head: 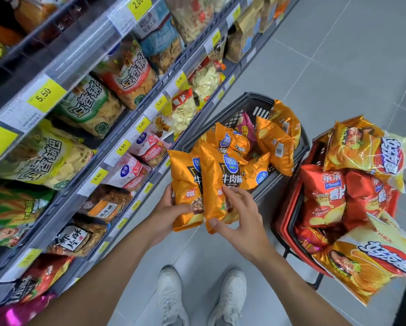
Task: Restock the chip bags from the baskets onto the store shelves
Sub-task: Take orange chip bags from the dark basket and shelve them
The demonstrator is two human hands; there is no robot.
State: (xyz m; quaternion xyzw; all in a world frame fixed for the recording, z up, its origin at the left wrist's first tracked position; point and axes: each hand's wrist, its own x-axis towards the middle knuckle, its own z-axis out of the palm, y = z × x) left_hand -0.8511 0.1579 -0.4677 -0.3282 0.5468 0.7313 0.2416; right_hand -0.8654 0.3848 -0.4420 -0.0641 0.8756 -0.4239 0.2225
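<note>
The left hand (166, 208), just below the middle of the frame, holds an orange foil chip bag with a dark label (185, 182) by its lower part. Its grip is closed round the bag, with the thumb laid across the front and the fingers behind the left edge. A second orange foil chip bag of the same kind (220, 177) overlaps the first on its right side. Both bags are upright in the air above the grey tiled floor (338, 67).

The right hand (242, 222) rests on this second bag with its grip spread wide. The thumb is at the bag's lower left corner and the forefinger lies on the front. Whether the other fingers reach behind the bag cannot be told.

Just beyond the held bags, at the centre, a dark grey plastic basket (251, 95) holds more of the orange bags. Beside it, at the right of the frame, a red plastic basket (280, 222) is heaped with red and yellow chip bags (324, 196).

Grey metal store shelves (131, 130) with yellow price tags (44, 95) fill the left side, stocked with snack packets. Two white shoes (171, 297) stand at the bottom centre.
</note>
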